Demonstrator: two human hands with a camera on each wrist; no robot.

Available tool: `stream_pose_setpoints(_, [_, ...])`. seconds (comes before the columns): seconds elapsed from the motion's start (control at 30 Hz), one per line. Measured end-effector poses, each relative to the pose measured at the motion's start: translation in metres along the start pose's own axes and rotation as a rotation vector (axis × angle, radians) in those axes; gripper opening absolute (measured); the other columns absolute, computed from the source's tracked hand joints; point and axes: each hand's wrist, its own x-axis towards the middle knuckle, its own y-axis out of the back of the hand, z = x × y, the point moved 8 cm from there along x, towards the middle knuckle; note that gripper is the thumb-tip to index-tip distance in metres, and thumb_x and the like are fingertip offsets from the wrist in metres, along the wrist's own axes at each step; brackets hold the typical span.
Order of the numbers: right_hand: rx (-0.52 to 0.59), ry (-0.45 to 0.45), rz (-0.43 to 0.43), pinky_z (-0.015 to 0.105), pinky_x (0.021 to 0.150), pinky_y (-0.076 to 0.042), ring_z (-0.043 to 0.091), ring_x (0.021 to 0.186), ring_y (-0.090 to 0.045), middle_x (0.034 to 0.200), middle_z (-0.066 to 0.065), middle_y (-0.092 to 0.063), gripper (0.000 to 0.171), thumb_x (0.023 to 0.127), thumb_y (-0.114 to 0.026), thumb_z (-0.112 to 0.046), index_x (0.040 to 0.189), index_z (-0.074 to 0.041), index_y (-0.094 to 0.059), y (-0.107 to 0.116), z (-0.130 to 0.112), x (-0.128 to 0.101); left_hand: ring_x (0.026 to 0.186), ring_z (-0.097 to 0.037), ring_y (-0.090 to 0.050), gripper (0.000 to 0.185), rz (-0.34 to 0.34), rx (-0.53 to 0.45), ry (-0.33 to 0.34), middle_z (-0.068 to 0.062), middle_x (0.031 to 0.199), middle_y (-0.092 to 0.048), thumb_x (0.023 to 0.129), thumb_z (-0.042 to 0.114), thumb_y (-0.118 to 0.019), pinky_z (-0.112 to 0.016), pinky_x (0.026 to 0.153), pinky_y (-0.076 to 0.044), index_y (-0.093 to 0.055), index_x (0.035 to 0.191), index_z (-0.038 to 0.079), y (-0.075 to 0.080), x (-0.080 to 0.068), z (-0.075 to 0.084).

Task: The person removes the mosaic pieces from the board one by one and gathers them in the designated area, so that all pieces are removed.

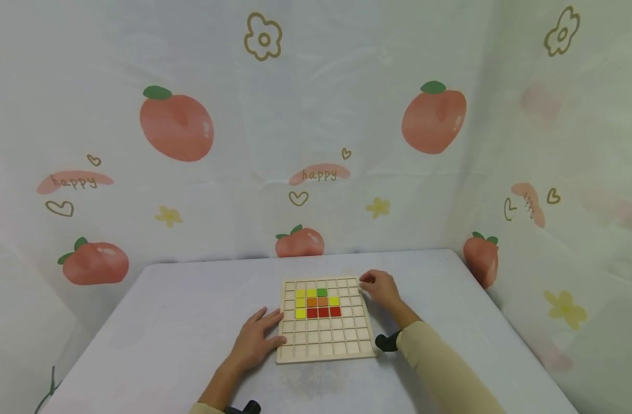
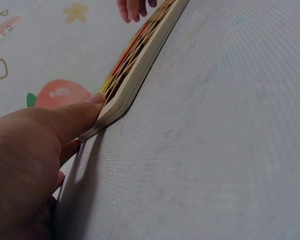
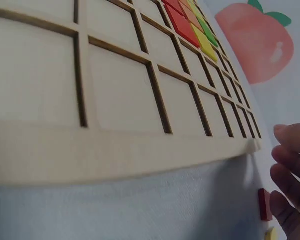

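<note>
A square wooden grid board [image 1: 326, 334] lies flat on the table. Yellow tiles [image 1: 301, 303], a green tile [image 1: 322, 292], orange tiles [image 1: 317, 302] and red tiles [image 1: 323, 312] fill a block of cells in its upper middle. Along the board's left side rests my left hand [image 1: 256, 339], fingers extended, its thumb [image 2: 80, 117] against the frame near the front corner. My right hand [image 1: 382, 289] hovers beside the far right corner with loosely bent fingers; no tile shows between them. Close to those fingers, a loose red tile [image 3: 265, 205] and a yellow tile [image 3: 271, 234] lie on the table.
The table [image 1: 202, 299] has a pale cloth top. Behind it hangs a white curtain [image 1: 357, 218] printed with fruit and flowers, which continues along the right side. A dark cord [image 1: 52, 382] shows at the lower left.
</note>
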Motion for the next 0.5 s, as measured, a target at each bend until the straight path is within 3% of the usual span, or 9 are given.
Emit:
stream_pose_setpoints(0.23, [0.04,0.051,-0.041,0.027,0.057,-0.044,0.013,0.068,-0.051,0.075,-0.004,-0.057,0.007,0.077,-0.065,-0.015,0.083,-0.011,-0.064,-0.01,-0.016,-0.007,0.124,-0.027,-0.024,0.062,-0.007,0.0,0.023,0.01,0.128,-0.042,0.068,0.048,-0.065,-0.054,0.093,-0.023,-0.05,0.123,0.022,-0.002,0.0,-0.003])
stream_pose_setpoints(0.5, [0.074,0.103,-0.061,0.025,0.059,-0.044,0.01,0.069,-0.052,0.075,-0.008,-0.057,0.005,0.077,-0.066,-0.019,0.08,-0.018,-0.063,-0.026,-0.025,-0.011,0.124,-0.027,-0.024,0.062,-0.001,0.001,0.023,0.01,0.128,-0.042,0.068,0.048,-0.064,-0.054,0.093,-0.023,-0.05,0.123,0.022,-0.002,0.0,-0.003])
